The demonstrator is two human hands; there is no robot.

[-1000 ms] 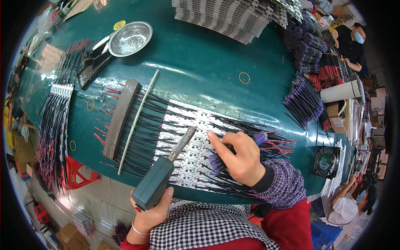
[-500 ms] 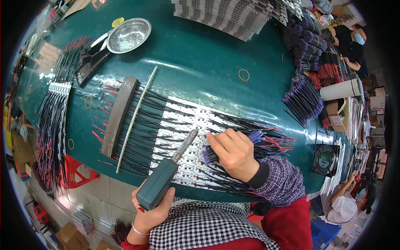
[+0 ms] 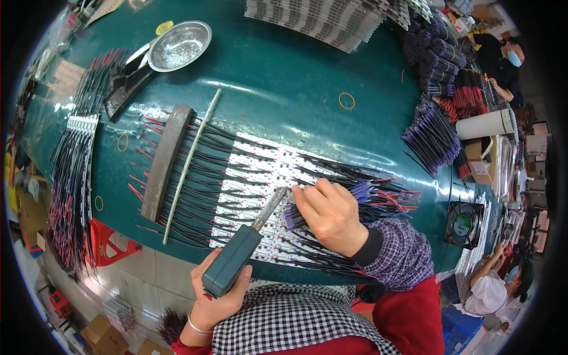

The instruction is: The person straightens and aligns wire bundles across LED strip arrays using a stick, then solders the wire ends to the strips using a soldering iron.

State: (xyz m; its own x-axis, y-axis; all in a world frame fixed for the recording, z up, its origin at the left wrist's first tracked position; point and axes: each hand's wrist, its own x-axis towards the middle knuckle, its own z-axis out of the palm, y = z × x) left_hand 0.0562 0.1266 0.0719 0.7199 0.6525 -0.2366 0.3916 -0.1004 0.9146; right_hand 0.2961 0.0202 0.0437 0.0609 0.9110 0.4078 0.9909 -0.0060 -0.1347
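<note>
In my left hand [image 3: 223, 293], the fingers are wrapped round the dark green handle of a soldering iron [image 3: 232, 260]. Its metal shaft slants up to the right, with the tip close to my right fingertips. My right hand [image 3: 332, 218] is closed over a bundle of black wires with blue and red ends [image 3: 370, 198], thumb and forefinger pinched at the board. Exactly what sits between those fingertips is hidden. Both hands are over a panel of small white circuit boards [image 3: 253, 163] with black wires running off both sides. A brown bar [image 3: 168, 163] lies across the left wires, beside a thin pale rod [image 3: 192, 165].
A metal bowl [image 3: 180, 46] stands at the far left, near a finished-looking wired strip [image 3: 83, 123]. Stacked board panels [image 3: 319, 23] lie at the back. Wire bundles [image 3: 432, 139] and a small black fan [image 3: 463, 225] are on the right. Two people sit beyond.
The soldering iron in my left hand has moved slightly right, bringing its tip nearer my right fingertips. My right hand keeps nearly the same place over the boards.
</note>
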